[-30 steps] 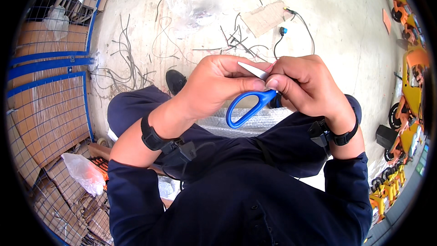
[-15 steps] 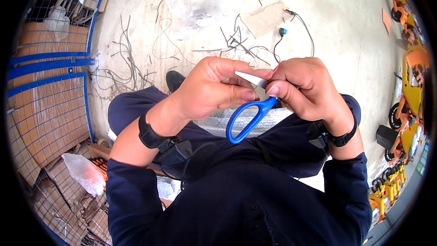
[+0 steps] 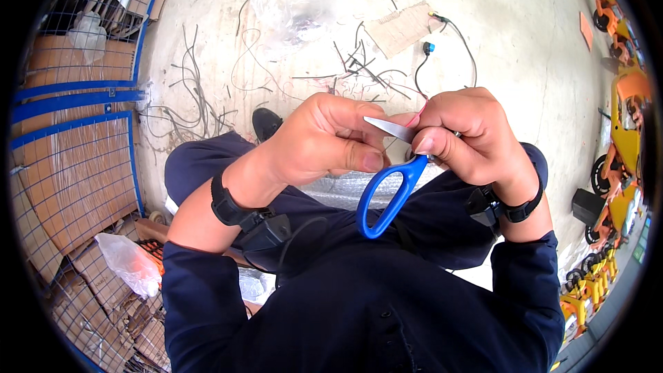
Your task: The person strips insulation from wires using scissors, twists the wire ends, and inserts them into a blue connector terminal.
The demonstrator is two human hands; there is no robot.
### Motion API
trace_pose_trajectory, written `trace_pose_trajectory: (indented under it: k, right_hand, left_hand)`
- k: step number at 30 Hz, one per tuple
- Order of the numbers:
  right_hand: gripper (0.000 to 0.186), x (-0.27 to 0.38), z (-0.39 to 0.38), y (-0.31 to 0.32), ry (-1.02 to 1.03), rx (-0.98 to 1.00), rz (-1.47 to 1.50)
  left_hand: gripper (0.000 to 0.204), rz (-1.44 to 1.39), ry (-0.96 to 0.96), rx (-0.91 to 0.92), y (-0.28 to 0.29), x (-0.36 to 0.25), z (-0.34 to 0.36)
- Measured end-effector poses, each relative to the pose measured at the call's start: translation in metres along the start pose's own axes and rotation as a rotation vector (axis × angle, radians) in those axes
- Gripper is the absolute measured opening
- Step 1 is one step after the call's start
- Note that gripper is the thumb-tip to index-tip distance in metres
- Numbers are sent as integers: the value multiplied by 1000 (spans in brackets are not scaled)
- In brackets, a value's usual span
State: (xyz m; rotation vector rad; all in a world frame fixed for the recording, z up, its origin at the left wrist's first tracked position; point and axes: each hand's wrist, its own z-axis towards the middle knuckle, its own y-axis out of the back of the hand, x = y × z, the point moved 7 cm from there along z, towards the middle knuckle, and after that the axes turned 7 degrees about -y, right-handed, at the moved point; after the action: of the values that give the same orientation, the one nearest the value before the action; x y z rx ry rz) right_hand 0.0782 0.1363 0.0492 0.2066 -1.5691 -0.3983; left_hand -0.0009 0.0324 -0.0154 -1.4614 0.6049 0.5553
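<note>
My right hand (image 3: pixel 469 135) is closed around a pair of scissors, its thumb pressing near the pivot. The blue handle loop (image 3: pixel 387 200) of the scissors hangs below toward my lap, and a pale metal blade (image 3: pixel 390 128) points left. A thin red wire (image 3: pixel 423 105) comes down to my right fingers beside the blade and joins a black cable above. My left hand (image 3: pixel 324 135) is just left of the blade tip, thumb and fingers bent together in a pinch. Whatever lies between those fingertips is hidden or too small to name.
Cut black cable pieces (image 3: pixel 362 65) lie on the floor ahead, with a cardboard piece (image 3: pixel 400 30), a blue connector (image 3: pixel 429 48) and a clear plastic bag (image 3: pixel 293 10). A blue mesh cage (image 3: pixel 72 93) holding cardboard stands left. Yellow-orange wheeled machines (image 3: pixel 625 138) line the right.
The scissors have swung slightly, their handle moving right and down and the blade shifting right. My left hand has drawn a little away from the right one.
</note>
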Motion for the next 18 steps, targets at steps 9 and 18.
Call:
trace_pose_trajectory:
  k: [9,18]
  right_hand:
    - [11,0,0,5,30,-70,-117]
    - [12,-4,2,1,-23,-50,-114]
  left_hand:
    - [42,213,-31,-179,2,-1,7]
    - [33,216,-133,-203,-4,-11,11]
